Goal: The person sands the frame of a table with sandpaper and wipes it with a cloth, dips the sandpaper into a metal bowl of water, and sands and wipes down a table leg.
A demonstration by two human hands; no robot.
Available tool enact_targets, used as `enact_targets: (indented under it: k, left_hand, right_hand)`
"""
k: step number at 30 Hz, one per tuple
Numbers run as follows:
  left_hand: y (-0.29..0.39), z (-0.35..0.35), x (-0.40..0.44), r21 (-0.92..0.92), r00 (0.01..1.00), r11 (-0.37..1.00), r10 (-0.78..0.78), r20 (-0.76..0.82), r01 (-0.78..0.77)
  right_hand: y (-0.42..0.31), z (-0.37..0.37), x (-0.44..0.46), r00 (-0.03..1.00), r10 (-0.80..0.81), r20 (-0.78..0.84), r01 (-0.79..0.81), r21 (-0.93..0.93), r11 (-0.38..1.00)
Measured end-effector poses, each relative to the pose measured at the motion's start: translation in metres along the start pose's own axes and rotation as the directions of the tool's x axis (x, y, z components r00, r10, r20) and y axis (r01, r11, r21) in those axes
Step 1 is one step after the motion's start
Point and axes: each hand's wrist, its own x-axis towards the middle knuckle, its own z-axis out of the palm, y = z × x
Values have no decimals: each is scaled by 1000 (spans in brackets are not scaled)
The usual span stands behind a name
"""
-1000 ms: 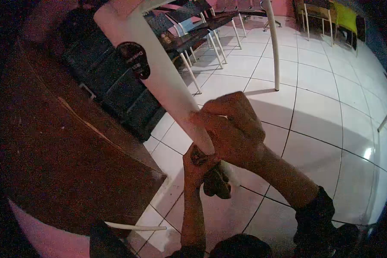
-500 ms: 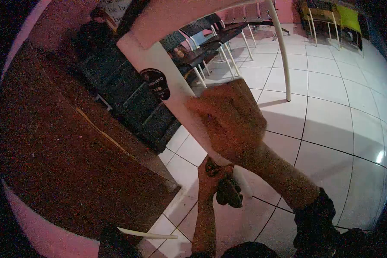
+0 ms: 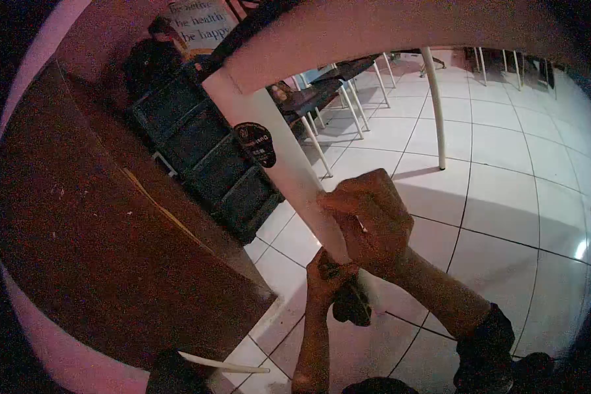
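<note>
A long white beam (image 3: 289, 167) with a dark oval sticker (image 3: 256, 143) slants down from the white panel above. My right hand (image 3: 374, 220) is closed against the beam's side, its fingers curled in a pinch. A tiny bright spot shows at the fingers, but what they hold is hidden. Below it, my left hand (image 3: 327, 272) wraps around the beam's lower end. A dark rounded object (image 3: 352, 307) hangs just under the left hand; its kind is unclear.
A brown wooden panel (image 3: 125, 249) fills the left side. Dark stacked drawers (image 3: 207, 157) stand behind the beam. Dark chairs (image 3: 312, 95) with white legs are farther back. A curved white leg (image 3: 435, 111) rises from the white tiled floor (image 3: 505, 203).
The view has tipped, so the beam and white panel sit lower and more of the wall sign shows. My right hand has slid down the beam, closer to my left hand, which keeps its hold.
</note>
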Motion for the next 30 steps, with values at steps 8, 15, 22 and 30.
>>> enact_targets:
  k: [8,15,22,30]
  left_hand:
    - [-14,12,-11,-43,950,971,219,-222,-235]
    - [83,-5,-24,129,411,557,732,-543,-821]
    - [243,47,11,893,8,178,981,-192,-413]
    - [205,46,40,201,490,631,733,-472,-749]
  right_hand:
    - [-3,16,32,992,39,-122,-37,20,999]
    - [21,-67,-109,830,551,88,-537,-144,831]
    - [16,-95,-114,853,507,122,-488,-160,858]
    - [31,-114,-132,782,620,61,-606,-158,780]
